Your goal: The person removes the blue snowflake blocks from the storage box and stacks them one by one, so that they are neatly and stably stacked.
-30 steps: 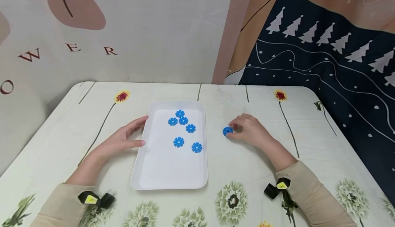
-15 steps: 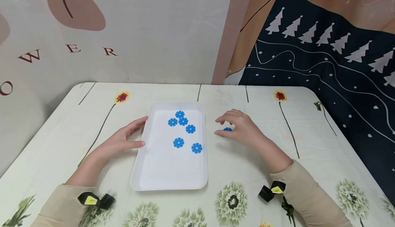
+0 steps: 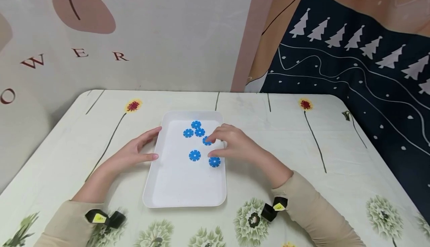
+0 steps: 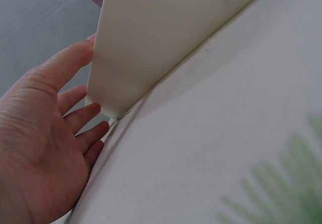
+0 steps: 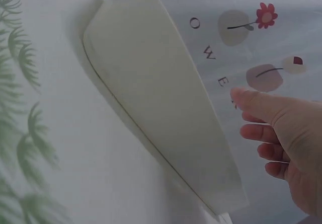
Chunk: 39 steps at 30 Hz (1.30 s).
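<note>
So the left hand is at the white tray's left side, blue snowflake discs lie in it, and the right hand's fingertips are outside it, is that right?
Not quite: the head view shows the fingertips of the right hand over the white tray, past its right wall. The left hand and blue snowflake discs are as you said.
</note>
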Each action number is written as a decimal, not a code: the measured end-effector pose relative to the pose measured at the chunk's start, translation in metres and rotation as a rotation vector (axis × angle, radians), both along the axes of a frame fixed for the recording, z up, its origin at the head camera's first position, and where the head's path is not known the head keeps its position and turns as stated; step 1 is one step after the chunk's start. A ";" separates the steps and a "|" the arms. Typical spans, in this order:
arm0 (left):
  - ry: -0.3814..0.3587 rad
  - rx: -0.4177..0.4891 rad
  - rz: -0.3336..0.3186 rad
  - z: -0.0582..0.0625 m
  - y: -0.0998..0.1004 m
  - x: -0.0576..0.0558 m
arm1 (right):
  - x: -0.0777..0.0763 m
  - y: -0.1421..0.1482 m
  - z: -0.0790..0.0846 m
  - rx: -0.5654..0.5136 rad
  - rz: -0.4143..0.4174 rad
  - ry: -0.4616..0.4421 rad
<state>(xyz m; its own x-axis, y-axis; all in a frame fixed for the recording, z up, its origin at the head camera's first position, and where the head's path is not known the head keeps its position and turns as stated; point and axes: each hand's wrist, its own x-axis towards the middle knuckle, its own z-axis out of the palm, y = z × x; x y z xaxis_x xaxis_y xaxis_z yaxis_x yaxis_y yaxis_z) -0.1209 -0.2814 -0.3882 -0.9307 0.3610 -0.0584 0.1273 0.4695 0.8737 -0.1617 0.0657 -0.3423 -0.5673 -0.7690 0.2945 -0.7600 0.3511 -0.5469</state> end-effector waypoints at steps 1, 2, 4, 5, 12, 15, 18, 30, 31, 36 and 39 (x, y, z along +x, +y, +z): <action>0.001 0.002 -0.001 0.000 0.000 0.000 | 0.000 -0.003 -0.001 0.018 0.007 -0.009; 0.003 0.004 -0.001 0.000 0.000 0.000 | -0.001 -0.006 -0.002 0.034 0.015 -0.018; 0.005 0.001 -0.001 0.000 0.000 0.000 | -0.001 -0.012 -0.004 0.076 0.020 -0.039; 0.005 0.000 -0.001 0.000 0.000 0.000 | -0.001 -0.015 -0.005 0.097 0.020 -0.049; 0.007 0.009 -0.005 0.000 0.000 0.001 | -0.006 -0.033 -0.010 0.221 0.016 -0.063; 0.005 0.003 -0.001 0.001 0.001 0.001 | -0.008 -0.037 -0.013 0.248 0.008 -0.066; 0.001 -0.007 0.002 0.002 0.001 0.001 | -0.010 -0.040 -0.015 0.272 -0.004 -0.065; 0.004 0.001 -0.006 0.002 0.000 0.001 | -0.013 -0.051 -0.020 0.384 -0.045 -0.019; 0.004 0.002 -0.007 0.002 0.000 0.000 | -0.013 -0.051 -0.020 0.392 -0.045 -0.017; 0.000 0.007 -0.008 0.003 0.001 0.001 | -0.013 -0.053 -0.020 0.416 -0.051 -0.008; -0.001 -0.005 -0.007 0.003 0.001 0.001 | -0.013 -0.053 -0.020 0.414 -0.050 0.004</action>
<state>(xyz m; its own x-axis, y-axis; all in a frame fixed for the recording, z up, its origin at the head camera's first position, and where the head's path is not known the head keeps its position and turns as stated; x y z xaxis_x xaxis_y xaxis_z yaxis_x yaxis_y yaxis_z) -0.1200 -0.2801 -0.3854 -0.9283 0.3668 -0.0614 0.1293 0.4730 0.8715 -0.1743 0.0124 -0.3625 -0.6064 -0.7945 -0.0318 -0.7382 0.5773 -0.3489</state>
